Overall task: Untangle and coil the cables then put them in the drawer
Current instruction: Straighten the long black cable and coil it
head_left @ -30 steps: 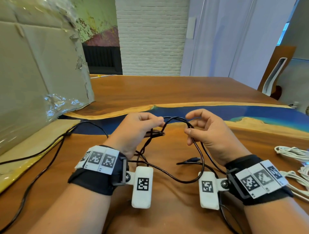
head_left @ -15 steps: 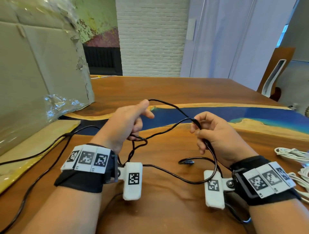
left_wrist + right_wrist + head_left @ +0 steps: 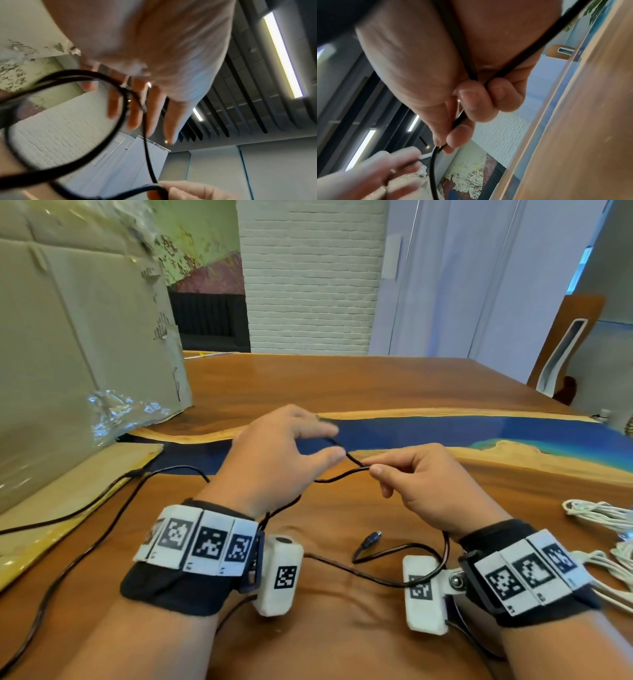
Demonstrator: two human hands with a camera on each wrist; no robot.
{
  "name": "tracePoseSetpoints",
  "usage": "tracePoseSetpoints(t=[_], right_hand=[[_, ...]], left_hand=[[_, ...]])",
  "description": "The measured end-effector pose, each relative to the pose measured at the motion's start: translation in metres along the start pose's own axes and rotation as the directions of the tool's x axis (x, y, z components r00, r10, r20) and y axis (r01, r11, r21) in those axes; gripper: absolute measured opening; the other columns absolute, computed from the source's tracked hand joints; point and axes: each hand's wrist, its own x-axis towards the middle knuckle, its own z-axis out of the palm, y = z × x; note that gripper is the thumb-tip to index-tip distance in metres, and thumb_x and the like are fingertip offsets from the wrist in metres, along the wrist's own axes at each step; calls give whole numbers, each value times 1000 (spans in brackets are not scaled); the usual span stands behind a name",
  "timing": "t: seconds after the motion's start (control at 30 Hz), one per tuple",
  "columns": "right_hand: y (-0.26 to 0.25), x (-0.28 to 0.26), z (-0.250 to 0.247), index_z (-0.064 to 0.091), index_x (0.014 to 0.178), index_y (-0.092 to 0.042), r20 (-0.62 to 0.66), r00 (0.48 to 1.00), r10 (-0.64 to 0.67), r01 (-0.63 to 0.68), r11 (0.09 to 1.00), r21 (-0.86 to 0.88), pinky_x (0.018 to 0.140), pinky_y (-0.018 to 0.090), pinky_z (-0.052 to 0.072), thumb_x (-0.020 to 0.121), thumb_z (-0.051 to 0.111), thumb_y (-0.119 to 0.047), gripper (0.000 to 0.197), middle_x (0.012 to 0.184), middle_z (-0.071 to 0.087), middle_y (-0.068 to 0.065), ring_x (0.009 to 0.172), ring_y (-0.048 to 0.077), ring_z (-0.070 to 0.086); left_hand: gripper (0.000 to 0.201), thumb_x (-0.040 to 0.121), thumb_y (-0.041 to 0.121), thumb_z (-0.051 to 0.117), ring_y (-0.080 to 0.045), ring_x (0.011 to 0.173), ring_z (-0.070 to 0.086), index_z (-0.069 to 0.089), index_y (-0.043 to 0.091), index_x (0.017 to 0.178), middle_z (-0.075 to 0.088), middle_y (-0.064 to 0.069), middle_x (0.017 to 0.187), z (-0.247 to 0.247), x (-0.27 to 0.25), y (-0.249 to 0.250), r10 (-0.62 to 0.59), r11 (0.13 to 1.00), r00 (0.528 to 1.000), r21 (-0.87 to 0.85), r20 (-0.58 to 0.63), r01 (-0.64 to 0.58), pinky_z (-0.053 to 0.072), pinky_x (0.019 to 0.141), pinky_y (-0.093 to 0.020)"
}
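Head view: left hand (image 3: 274,453) was raised over the middle of the tabletop (image 3: 342,381), thumb and forefinger close together at a strand of the black cable (image 3: 342,477); whether they actually pinched it could not be told here. Right hand (image 3: 428,484) was curled, thumb and forefinger tips pinching the cable's bend just beside the left thumb. The cable ran down past both wrists; its barrel plug (image 3: 371,537) lay on the wood between them, and another run trailed off to the table's left edge. White cables (image 3: 596,511) lay at the right edge. A cardboard box (image 3: 78,344) stood at the far left corner.

Left wrist view, blurred: left fingers (image 3: 133,108) were spread nearly straight, and the black cable looped across them with a thin strand dropping to the right hand's fingertips (image 3: 180,192).

Right wrist view: right fingers (image 3: 479,102) were curled tight round two cable strands, the thumb tip clamping the bend. The left hand's loose, parted fingers were at the lower left.
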Motion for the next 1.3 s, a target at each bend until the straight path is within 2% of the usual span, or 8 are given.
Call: tracePoseSetpoints(t=[0.13,0.3,0.57,0.7,0.8,0.97,1.13,1.3], right_hand=[[-6,0,7,80,100,-30,7,999,-53,53,999,-5,76,28,55,99,66,-23,16,70,73,-1,76,17,69],[-12,-2,8,78,101,-17,-29,992,-123,126,987,103,52,10,42,97,67,-12,12,70,72,5,50,-1,59],[-3,-1,-8,78,105,-21,-155,988,-26,52,984,169,44,24,44,97,68,-9,18,76,76,4,41,14,48],[-2,-2,-15,79,102,-24,-119,992,-33,41,997,63,54,8,42,95,70,-11,17,74,77,-2,54,-2,61],[-10,-3,-8,79,99,-31,-63,996,-56,56,998,-8,69,11,44,95,71,-15,18,76,77,-10,75,-3,68],[-27,-4,8,80,100,-28,-5,994,-112,112,993,-31,67,9,47,94,73,-19,13,77,76,-11,73,-2,68],[-37,-5,3,80,94,-23,29,994,-109,107,993,57,53,18,48,94,72,-18,9,76,76,-1,50,3,57],[-38,7,0,80,86,-22,-47,998,-40,45,994,100,72,23,52,90,77,-21,5,82,77,-5,78,9,72]], left_hand=[[23,93,62,61,-8,117,56,75,44,90,68,27,106,3,1,3,-112,955,993,280,47,95,25,117,-59],[25,97,51,62,-13,71,63,75,37,81,72,9,75,10,0,6,-93,993,977,-59,192,106,51,67,-37],[21,103,33,58,-1,73,59,75,28,90,70,6,81,5,8,-23,-274,928,901,-338,-337,156,43,62,-27],[21,104,25,57,-15,114,61,75,34,111,65,15,115,4,8,-26,-246,969,942,-93,-227,231,49,94,-34],[32,105,23,55,-7,144,38,66,36,132,55,20,143,6,6,-9,-29,999,995,17,-95,31,23,124,-42],[24,103,40,55,-4,94,62,80,38,101,74,14,95,11,-2,12,-10,999,991,-42,133,16,53,87,-40],[39,98,52,57,-30,76,61,78,27,78,69,-16,80,-10,-2,2,-72,991,982,-101,177,90,52,73,-46],[40,98,51,57,-20,62,54,73,23,73,62,-8,67,-10,0,-3,-98,983,990,-144,105,112,49,66,-39]])
